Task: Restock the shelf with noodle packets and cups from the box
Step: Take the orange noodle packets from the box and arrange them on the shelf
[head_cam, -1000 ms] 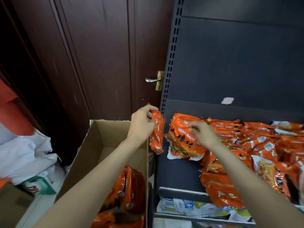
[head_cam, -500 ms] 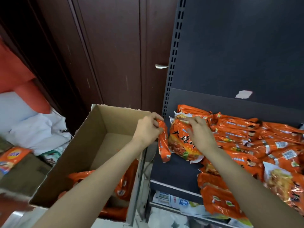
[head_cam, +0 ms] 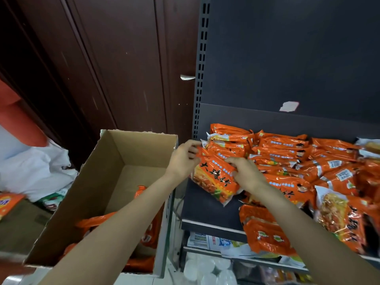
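Dark wooden doors [head_cam: 107,64] are standing behind the cardboard box [head_cam: 115,171], and a grey shelf [head_cam: 207,204] on the right is carrying a loose heap of orange noodle packets [head_cam: 292,161]. A second ago the left hand [head_cam: 182,161] was dangling one packet [head_cam: 216,179] in the air between box and shelf; now that packet is lying tilted at the shelf's left end, leaning against the heap. The left hand is pinching its upper corner while the right hand [head_cam: 246,173] is gripping its right edge, fingers curled over it. Judging from this, the packet is nearly placed and only needs squaring up. More orange packets [head_cam: 148,233] are waiting in the box, so restocking is far from done.
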Demonstrator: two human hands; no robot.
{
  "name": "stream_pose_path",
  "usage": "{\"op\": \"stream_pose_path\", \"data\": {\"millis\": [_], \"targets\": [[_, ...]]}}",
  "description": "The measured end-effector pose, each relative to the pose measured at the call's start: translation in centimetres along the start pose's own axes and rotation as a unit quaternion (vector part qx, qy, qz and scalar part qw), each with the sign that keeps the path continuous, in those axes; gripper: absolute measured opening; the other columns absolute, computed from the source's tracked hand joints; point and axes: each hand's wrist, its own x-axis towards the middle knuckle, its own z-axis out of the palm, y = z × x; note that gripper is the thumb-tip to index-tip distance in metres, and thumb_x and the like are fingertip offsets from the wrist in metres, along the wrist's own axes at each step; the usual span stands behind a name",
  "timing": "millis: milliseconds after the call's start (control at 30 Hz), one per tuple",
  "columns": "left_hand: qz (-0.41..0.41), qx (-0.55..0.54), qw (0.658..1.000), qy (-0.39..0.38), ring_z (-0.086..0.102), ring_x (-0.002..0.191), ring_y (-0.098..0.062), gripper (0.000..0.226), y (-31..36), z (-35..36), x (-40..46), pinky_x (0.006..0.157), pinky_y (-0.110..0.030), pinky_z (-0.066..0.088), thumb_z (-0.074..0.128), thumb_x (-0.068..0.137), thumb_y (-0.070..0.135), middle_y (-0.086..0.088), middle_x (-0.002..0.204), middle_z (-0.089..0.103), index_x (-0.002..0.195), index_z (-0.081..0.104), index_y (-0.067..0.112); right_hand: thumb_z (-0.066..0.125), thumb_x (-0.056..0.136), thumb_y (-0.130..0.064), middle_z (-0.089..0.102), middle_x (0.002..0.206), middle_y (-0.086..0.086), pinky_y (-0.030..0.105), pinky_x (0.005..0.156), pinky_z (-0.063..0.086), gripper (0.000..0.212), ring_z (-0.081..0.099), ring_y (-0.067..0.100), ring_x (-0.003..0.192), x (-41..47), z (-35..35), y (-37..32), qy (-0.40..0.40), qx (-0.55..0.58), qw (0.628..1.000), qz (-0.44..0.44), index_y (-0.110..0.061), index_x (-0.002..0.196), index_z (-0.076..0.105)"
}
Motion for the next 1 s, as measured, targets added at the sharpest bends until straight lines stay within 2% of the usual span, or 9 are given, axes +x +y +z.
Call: {"op": "stream_pose_path", "data": {"millis": [100, 233, 400, 567, 667, 767, 833, 933, 1000], "targets": [[0.016, 0.088, 0.995, -0.031, 0.053, 0.111, -0.018, 0.06, -1.7, 0.3, 0.0, 0.095, -0.03, 0.045, 0.071, 0.081, 0.009, -0.005, 0.122, 0.053, 0.133, 0.047, 0.025, 0.046, 0.087, 0.01, 0.063, 0.12, 0.008, 0.04, 0.087, 0.052, 0.057, 0.062, 0.029, 0.104, 0.0, 0.0, 0.2, 0.032, -0.097, 0.995, -0.019, -0.025, 0.131, 0.053], [-0.005, 0.09, 0.993, -0.081, 0.058, 0.104, -0.019, 0.047, -2.1, 1.5, 0.0, 0.09, -0.028, 0.048, 0.067, 0.084, 0.009, -0.005, 0.116, 0.06, 0.127, 0.052, 0.022, 0.048, 0.081, 0.016, 0.059, 0.125, 0.007, 0.04, 0.084, 0.053, 0.063, 0.06, 0.028, 0.108, 0.1, 0.7, -0.6, 0.062, -0.183, 0.98, -0.053, -0.023, 0.13, 0.052], [0.001, 0.104, 0.993, -0.054, 0.059, 0.103, -0.019, 0.046, -1.8, 1.6, 0.2, 0.091, -0.033, 0.05, 0.065, 0.086, 0.012, -0.006, 0.118, 0.059, 0.128, 0.05, 0.021, 0.052, 0.09, -0.004, 0.05, 0.129, 0.003, 0.035, 0.097, 0.046, 0.046, 0.043, 0.02, 0.125, 0.0, 0.5, -1.1, 0.085, -0.139, 0.985, -0.06, -0.019, 0.133, 0.05], [0.048, 0.161, 0.986, 0.004, 0.055, 0.11, -0.019, 0.039, -2.0, -0.7, -1.6, 0.092, -0.035, 0.049, 0.061, 0.089, 0.018, -0.004, 0.121, 0.055, 0.126, 0.052, 0.018, 0.052, 0.092, -0.012, 0.046, 0.128, -0.002, 0.029, 0.094, 0.046, 0.04, 0.04, 0.015, 0.123, -1.0, 1.3, -3.7, 0.115, -0.082, 0.985, -0.102, -0.018, 0.131, 0.052], [0.049, 0.185, 0.979, 0.063, 0.057, 0.104, -0.019, 0.03, -3.1, -4.3, -3.5, 0.086, -0.039, 0.052, 0.058, 0.09, 0.021, -0.002, 0.116, 0.056, 0.12, 0.057, 0.02, 0.052, 0.092, -0.01, 0.049, 0.122, 0.0, 0.027, 0.095, 0.041, 0.035, 0.043, 0.015, 0.119, -1.0, 2.9, -6.8, 0.088, -0.022, 0.987, -0.131, -0.017, 0.126, 0.056], [0.026, 0.215, 0.972, 0.097, 0.059, 0.095, -0.013, 0.027, -5.2, -8.9, -5.6, 0.084, -0.034, 0.051, 0.056, 0.091, 0.02, 0.001, 0.114, 0.055, 0.118, 0.057, 0.02, 0.052, 0.092, -0.01, 0.05, 0.12, 0.001, 0.029, 0.095, 0.042, 0.032, 0.047, 0.017, 0.115, -0.9, 5.3, -10.5, 0.046, 0.013, 0.988, -0.148, -0.017, 0.123, 0.057], [0.001, 0.231, 0.967, 0.106, 0.057, 0.097, -0.015, 0.028, -7.3, -12.1, -7.0, 0.085, -0.035, 0.05, 0.056, 0.09, 0.018, 0.0, 0.113, 0.055, 0.117, 0.057, 0.019, 0.051, 0.093, -0.013, 0.049, 0.122, 0.0, 0.029, 0.093, 0.042, 0.032, 0.05, 0.017, 0.114, -0.8, 7.4, -13.1, 0.018, 0.023, 0.989, -0.145, -0.018, 0.124, 0.056], [-0.039, 0.242, 0.965, 0.089, 0.059, 0.099, -0.021, 0.029, -10.9, -15.9, -8.5, 0.087, -0.032, 0.049, 0.061, 0.087, 0.012, -0.005, 0.112, 0.058, 0.115, 0.059, 0.016, 0.052, 0.094, -0.016, 0.047, 0.128, 0.002, 0.032, 0.093, 0.045, 0.035, 0.055, 0.019, 0.108, -0.7, 11.0, -17.0, -0.016, 0.024, 0.993, -0.117, -0.019, 0.129, 0.051], [-0.057, 0.258, 0.963, 0.046, 0.06, 0.102, -0.021, 0.034, -13.0, -17.3, -9.2, 0.091, -0.028, 0.046, 0.063, 0.086, 0.011, -0.007, 0.117, 0.058, 0.119, 0.058, 0.015, 0.053, 0.094, -0.018, 0.045, 0.134, 0.004, 0.031, 0.097, 0.042, 0.041, 0.053, 0.02, 0.114, -0.6, 13.6, -18.7, -0.045, 0.021, 0.995, -0.082, -0.018, 0.134, 0.046]]}}
